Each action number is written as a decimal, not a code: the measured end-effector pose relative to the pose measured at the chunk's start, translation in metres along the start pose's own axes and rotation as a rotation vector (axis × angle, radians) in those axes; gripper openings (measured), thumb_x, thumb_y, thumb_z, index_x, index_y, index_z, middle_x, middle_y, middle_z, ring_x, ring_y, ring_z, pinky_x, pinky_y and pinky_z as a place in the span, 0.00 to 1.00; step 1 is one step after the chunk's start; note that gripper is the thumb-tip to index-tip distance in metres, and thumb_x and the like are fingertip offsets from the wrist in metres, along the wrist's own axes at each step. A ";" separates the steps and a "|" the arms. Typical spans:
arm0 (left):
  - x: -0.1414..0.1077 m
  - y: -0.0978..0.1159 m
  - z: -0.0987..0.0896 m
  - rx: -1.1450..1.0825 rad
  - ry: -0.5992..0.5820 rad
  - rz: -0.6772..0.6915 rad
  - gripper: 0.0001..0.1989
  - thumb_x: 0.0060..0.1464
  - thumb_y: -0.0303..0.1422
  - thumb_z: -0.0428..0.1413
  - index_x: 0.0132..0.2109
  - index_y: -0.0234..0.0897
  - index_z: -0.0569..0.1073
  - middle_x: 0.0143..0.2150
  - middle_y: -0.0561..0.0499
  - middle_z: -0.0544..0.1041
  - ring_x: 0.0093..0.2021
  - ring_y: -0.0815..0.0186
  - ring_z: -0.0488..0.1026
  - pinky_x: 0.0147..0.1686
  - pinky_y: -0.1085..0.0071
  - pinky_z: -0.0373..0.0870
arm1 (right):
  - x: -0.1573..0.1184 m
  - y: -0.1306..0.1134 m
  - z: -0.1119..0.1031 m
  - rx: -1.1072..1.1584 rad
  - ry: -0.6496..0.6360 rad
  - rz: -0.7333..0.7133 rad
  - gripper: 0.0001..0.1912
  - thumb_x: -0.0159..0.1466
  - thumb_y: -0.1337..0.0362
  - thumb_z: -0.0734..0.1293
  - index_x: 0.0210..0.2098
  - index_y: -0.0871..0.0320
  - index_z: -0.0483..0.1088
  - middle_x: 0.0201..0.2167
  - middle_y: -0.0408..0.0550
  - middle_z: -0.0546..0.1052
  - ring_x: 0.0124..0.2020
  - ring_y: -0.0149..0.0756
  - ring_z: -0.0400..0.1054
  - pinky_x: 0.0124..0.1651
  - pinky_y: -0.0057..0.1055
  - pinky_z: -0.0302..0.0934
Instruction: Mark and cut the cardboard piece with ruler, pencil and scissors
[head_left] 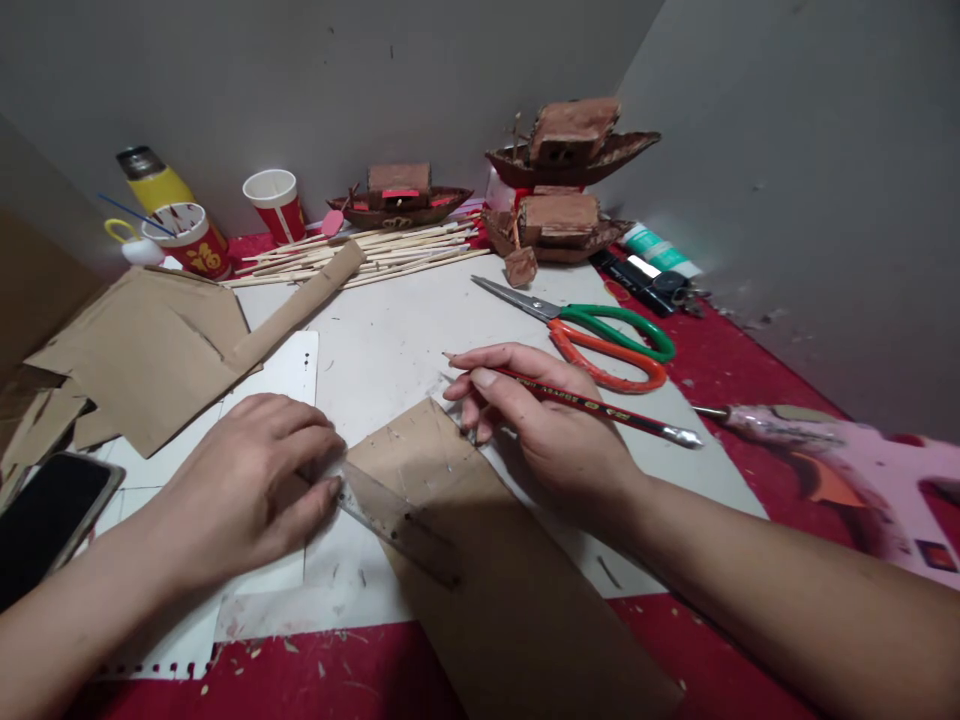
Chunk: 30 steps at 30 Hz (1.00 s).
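My left hand [262, 480] is closed at the thumb and fingers on the near-left end of a clear plastic ruler [397, 520], which lies slanting over a brown cardboard strip [495, 570]. Faint lines and glare make the ruler's full outline hard to read. Between the thumb and fingers of my right hand [547, 420] is a red and black pencil [600, 406]. Its point is toward the upper left, above the white sheet [375, 335], and its eraser end sticks out to the right. My right fingertips are by the strip's far end.
Scissors [555, 312] lie beyond my right hand, with a pink glue gun [855, 460] at the right. Cardboard pieces [150, 350] and a phone [56, 515] are at left. Wooden sticks [420, 250], paper cups [274, 205] and model boats [570, 220] stand at the back.
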<state>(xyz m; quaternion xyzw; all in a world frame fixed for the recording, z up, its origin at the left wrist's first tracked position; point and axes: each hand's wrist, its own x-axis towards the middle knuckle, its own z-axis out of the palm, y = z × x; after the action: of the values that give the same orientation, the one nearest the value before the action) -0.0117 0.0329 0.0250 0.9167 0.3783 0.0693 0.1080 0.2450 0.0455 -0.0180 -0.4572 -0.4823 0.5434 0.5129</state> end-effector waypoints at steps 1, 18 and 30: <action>-0.001 0.007 0.000 0.026 0.014 0.022 0.12 0.59 0.33 0.54 0.47 0.35 0.77 0.43 0.43 0.79 0.42 0.54 0.74 0.45 0.53 0.70 | 0.000 0.000 0.000 -0.001 0.000 0.006 0.07 0.64 0.64 0.67 0.40 0.58 0.76 0.31 0.46 0.79 0.25 0.28 0.70 0.25 0.23 0.62; -0.050 0.060 0.046 0.467 0.005 0.131 0.36 0.60 0.50 0.53 0.66 0.30 0.65 0.64 0.28 0.68 0.63 0.41 0.67 0.51 0.53 0.73 | -0.001 -0.001 0.004 -0.012 -0.006 0.070 0.07 0.64 0.66 0.66 0.40 0.58 0.76 0.32 0.47 0.80 0.25 0.27 0.70 0.25 0.23 0.63; -0.050 0.061 0.044 0.524 -0.001 0.139 0.37 0.59 0.55 0.50 0.64 0.30 0.67 0.61 0.29 0.71 0.61 0.43 0.70 0.48 0.55 0.76 | -0.001 0.001 0.006 -0.002 -0.016 0.077 0.07 0.63 0.66 0.66 0.39 0.58 0.76 0.31 0.45 0.79 0.25 0.26 0.69 0.28 0.23 0.65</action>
<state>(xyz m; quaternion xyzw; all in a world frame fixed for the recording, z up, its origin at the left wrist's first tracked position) 0.0036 -0.0512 -0.0046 0.9372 0.3197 -0.0240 -0.1376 0.2386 0.0444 -0.0187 -0.4715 -0.4690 0.5661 0.4871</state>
